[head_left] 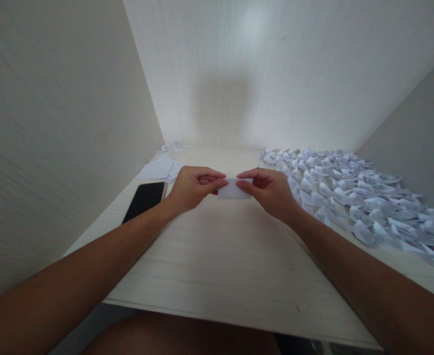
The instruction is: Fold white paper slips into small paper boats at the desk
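A small white rectangular piece of paper (234,190) is held up above the middle of the table. My left hand (199,187) pinches its upper left part between thumb and fingers. On the other side, my right hand (267,190) pinches the upper right part in the same way. The two thumbs lie on the near face of the paper, a little apart from each other. The fingers behind the paper are partly hidden.
Many folded white paper pieces (350,190) cover the right side of the pale table (217,261). At the left lie a black phone (145,199) and flat white sheets (158,167), with small paper scraps (175,146) behind. Walls (220,74) enclose the back and sides.
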`<state>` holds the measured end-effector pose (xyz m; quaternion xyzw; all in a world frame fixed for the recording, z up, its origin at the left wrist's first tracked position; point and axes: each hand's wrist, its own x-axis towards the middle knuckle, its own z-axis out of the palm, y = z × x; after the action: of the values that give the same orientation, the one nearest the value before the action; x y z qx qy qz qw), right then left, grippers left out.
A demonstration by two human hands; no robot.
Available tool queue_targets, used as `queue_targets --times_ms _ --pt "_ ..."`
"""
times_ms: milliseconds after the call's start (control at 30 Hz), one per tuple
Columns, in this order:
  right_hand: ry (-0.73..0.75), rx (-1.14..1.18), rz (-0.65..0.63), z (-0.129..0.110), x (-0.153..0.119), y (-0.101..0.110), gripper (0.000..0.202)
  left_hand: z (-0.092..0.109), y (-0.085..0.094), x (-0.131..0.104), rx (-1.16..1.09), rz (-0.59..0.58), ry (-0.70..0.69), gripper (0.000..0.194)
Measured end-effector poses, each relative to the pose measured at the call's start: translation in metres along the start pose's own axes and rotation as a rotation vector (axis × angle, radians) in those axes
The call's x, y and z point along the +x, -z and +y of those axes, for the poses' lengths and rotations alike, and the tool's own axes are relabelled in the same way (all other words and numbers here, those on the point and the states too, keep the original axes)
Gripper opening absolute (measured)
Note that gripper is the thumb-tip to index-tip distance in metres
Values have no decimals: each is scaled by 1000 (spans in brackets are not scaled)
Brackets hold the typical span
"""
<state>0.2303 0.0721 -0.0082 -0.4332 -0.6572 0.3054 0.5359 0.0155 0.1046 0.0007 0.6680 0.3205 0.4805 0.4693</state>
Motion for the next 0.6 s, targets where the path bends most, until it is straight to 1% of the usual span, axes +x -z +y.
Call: queue_targets --times_ms 167,300,467,600 --pt "15 -38 27 2 1 0 24 0 0 0 -45 0 14 41" --pt "12 -44 47 2 2 1 26 -1 2 1 -41 -5 21 44" --pt "9 -42 55 2 2 2 29 -2 2 1 -32 -1 30 40" --pt "10 -21 52 2 2 1 28 -1 1 0 -32 1 18 35"
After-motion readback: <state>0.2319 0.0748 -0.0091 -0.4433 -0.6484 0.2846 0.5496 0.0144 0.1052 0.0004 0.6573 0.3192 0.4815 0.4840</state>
